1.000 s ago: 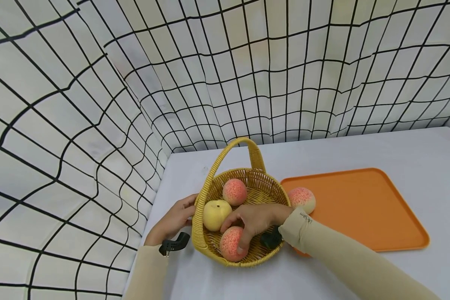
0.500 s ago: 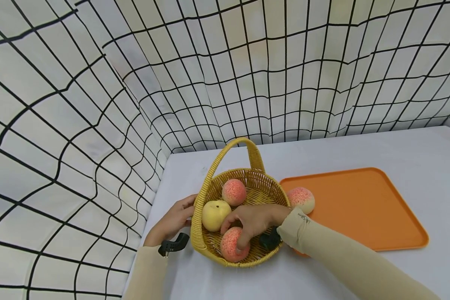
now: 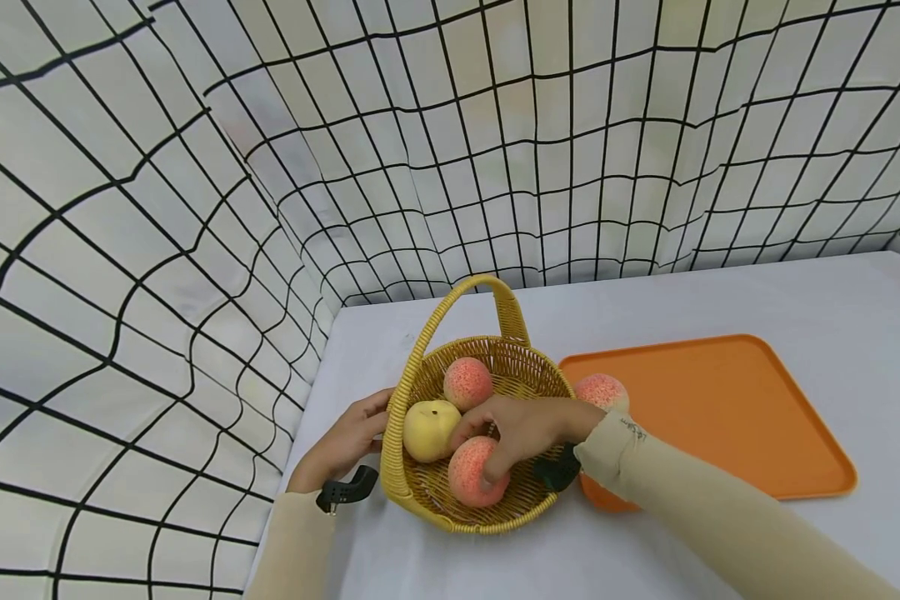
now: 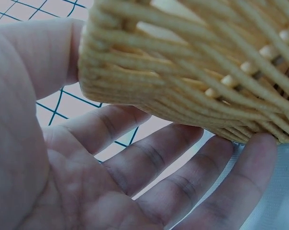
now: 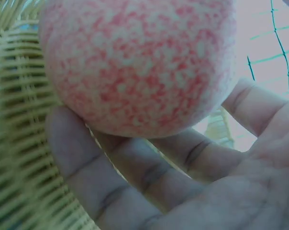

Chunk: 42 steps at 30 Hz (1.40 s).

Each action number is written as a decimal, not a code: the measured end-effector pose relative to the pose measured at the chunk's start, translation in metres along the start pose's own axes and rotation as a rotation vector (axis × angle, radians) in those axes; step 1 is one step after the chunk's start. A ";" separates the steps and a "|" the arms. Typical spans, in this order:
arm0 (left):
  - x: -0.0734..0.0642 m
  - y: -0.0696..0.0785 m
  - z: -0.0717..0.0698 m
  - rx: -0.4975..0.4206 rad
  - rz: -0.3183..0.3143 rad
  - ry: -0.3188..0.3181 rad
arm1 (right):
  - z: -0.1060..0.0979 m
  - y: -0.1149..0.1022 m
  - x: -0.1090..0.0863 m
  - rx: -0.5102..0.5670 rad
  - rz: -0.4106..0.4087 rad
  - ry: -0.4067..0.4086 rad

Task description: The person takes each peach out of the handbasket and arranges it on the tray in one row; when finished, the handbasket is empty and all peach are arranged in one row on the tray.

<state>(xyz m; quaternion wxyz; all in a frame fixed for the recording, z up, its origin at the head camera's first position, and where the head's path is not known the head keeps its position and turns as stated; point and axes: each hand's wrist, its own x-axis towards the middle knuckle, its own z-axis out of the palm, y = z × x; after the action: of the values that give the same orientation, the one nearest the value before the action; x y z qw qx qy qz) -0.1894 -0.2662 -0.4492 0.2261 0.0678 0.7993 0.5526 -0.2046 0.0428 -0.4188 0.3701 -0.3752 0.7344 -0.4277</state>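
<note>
A round yellow wicker basket with a tall arched handle stands on the white-covered table. Inside it, my right hand grips a speckled pink peach between thumb and fingers. The right wrist view shows this peach close up, the fingers curled beneath it and basket weave alongside. A yellow fruit with a small dark dimple and another pink peach lie in the basket's left part. My left hand touches the basket's left outer wall, fingers fairly straight against the weave in the left wrist view.
An orange tray lies right of the basket, its left edge close to the basket's side. On it sits a pink and cream peach, partly behind my right wrist. White curtains with a black grid rise behind and to the left.
My right hand has shifted slightly away from the near rim and to the right, bringing the gripped peach with it. The left hand and basket have stayed nearly still.
</note>
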 end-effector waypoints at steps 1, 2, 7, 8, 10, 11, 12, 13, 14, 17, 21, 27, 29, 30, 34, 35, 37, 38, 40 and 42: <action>0.000 0.000 0.000 0.000 0.002 -0.001 | -0.002 0.000 -0.003 -0.001 -0.001 0.012; 0.000 0.000 0.000 0.001 0.003 -0.001 | -0.005 0.000 -0.006 -0.004 0.001 0.026; 0.000 0.000 0.000 -0.001 0.009 -0.001 | -0.015 0.000 -0.020 0.035 -0.019 0.068; 0.000 0.000 0.000 -0.001 0.010 -0.001 | -0.017 0.001 -0.022 0.048 -0.019 0.074; 0.000 0.000 0.000 -0.003 0.010 -0.002 | -0.020 0.002 -0.027 0.069 -0.022 0.090; 0.000 0.000 0.000 -0.002 0.010 -0.002 | -0.021 0.002 -0.029 0.079 -0.017 0.101; 0.000 0.000 0.000 -0.001 0.010 -0.001 | -0.023 0.003 -0.031 0.095 -0.016 0.109; 0.000 -0.001 0.000 -0.001 0.010 0.000 | -0.024 0.003 -0.033 0.112 -0.016 0.113; 0.000 0.000 0.000 0.000 0.010 0.000 | -0.025 0.003 -0.035 0.133 -0.014 0.117; 0.000 -0.001 -0.001 0.002 0.010 -0.001 | -0.029 0.004 -0.043 0.195 -0.021 0.132; 0.000 -0.001 0.000 0.000 0.010 -0.002 | -0.034 0.007 -0.052 0.236 -0.038 0.149; -0.001 0.000 0.000 -0.010 0.004 0.000 | -0.042 0.008 -0.067 0.175 -0.046 0.200; 0.000 0.000 0.001 -0.011 0.001 -0.001 | -0.045 0.008 -0.072 0.166 -0.042 0.217; 0.000 -0.001 0.001 -0.012 0.000 -0.001 | -0.046 0.008 -0.074 0.156 -0.036 0.230; 0.000 -0.001 0.001 -0.008 -0.001 0.002 | -0.052 0.008 -0.084 0.137 -0.035 0.268; 0.000 -0.001 0.001 -0.007 -0.001 0.002 | -0.054 0.009 -0.087 0.134 -0.039 0.276; 0.000 -0.001 0.001 -0.003 -0.001 0.004 | -0.057 0.010 -0.092 0.140 -0.048 0.287; 0.000 -0.001 0.001 -0.002 -0.002 0.005 | -0.058 0.010 -0.095 0.145 -0.052 0.294; 0.000 -0.001 0.001 0.001 -0.003 0.009 | -0.061 0.010 -0.101 0.145 -0.053 0.313; 0.000 -0.001 0.001 0.003 -0.003 0.011 | -0.063 0.011 -0.106 0.140 -0.051 0.337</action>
<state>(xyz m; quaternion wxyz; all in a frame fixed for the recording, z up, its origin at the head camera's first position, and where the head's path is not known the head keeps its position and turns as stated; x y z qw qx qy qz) -0.1887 -0.2657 -0.4505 0.2225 0.0639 0.8015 0.5514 -0.2147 0.1613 -0.3825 0.2562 -0.2899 0.7446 -0.5439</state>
